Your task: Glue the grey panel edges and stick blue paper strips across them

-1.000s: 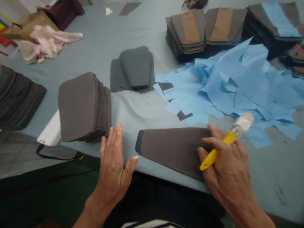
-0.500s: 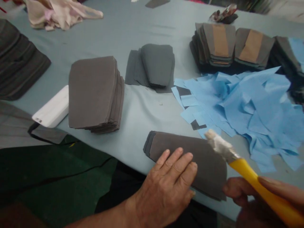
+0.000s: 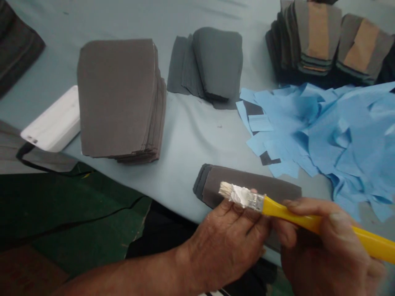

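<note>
My right hand (image 3: 333, 242) grips the yellow handle of a paintbrush (image 3: 286, 211), its fingers wrapped round it. White paste coats the brush's ferrule and part of its bristles, which point left above my left hand. That left hand (image 3: 228, 242) lies with its fingers stretched out on a small stack of dark brown cut pieces (image 3: 256, 179) at the table's near edge. Darker grey layers show at the stack's left end. The brush and my right hand hide some of my left fingertips and the stack's right part.
On the pale blue-green table (image 3: 191, 131) stand a tall stack of brown pieces (image 3: 117, 98), a grey stack (image 3: 219, 61) and bundles with tan bands (image 3: 317, 31). Light blue scraps (image 3: 333, 127) lie at right. A white device (image 3: 52, 123) with a black cord lies at left.
My right hand has brought the paintbrush leftward, so its bristles are now over my left fingers. The view has shifted closer and lower; my left hand stays on the stack.
</note>
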`<action>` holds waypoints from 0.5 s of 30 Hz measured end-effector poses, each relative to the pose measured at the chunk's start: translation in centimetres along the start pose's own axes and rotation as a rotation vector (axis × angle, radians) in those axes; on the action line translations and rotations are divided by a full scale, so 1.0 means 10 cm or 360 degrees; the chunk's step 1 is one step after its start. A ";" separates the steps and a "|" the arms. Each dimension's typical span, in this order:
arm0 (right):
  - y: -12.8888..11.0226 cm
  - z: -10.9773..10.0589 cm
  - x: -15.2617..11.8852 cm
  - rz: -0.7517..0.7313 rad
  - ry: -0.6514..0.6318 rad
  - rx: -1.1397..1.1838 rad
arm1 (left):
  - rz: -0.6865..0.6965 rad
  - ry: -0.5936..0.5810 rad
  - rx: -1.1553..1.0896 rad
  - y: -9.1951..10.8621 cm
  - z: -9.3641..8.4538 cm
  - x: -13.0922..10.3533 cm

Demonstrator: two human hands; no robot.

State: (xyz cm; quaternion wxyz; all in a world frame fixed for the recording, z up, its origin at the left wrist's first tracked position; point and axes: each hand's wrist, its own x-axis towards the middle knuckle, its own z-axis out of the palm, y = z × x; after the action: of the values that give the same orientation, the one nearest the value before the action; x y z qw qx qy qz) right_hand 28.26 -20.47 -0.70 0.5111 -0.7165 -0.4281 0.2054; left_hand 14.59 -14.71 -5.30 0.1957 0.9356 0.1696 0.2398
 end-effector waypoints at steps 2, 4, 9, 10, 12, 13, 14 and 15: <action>-0.08 0.11 0.06 0.0098 0.0050 0.0237 | 0.0016 -0.0017 -0.0012 -0.01 -0.01 -0.01; -0.13 0.21 0.10 0.0193 0.0151 0.0410 | 0.0010 -0.0006 -0.0029 -0.02 -0.02 -0.01; -0.18 0.31 0.12 0.0267 0.0148 0.0366 | -0.0003 0.0002 -0.0043 -0.02 0.01 -0.01; -0.17 0.32 0.12 0.0267 0.0142 0.0352 | -0.0010 -0.0005 -0.0043 -0.02 0.03 -0.01; -0.17 0.31 0.12 0.0267 0.0110 0.0348 | -0.0031 -0.0017 -0.0046 -0.01 0.06 -0.03; -0.16 0.31 0.13 0.0257 0.0084 0.0346 | -0.0040 -0.0027 -0.0046 -0.01 0.07 -0.04; -0.15 0.31 0.13 0.0242 0.0061 0.0331 | -0.0045 -0.0035 -0.0047 0.00 0.09 -0.04; -0.15 0.30 0.13 0.0230 0.0038 0.0304 | -0.0045 -0.0049 -0.0052 0.00 0.11 -0.05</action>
State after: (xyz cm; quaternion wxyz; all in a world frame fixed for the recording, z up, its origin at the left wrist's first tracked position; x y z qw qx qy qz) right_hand 26.17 -17.54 -0.37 0.5661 -0.6959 -0.3477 0.2729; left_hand 14.76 -15.26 -6.36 0.2170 0.9334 0.1758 0.2254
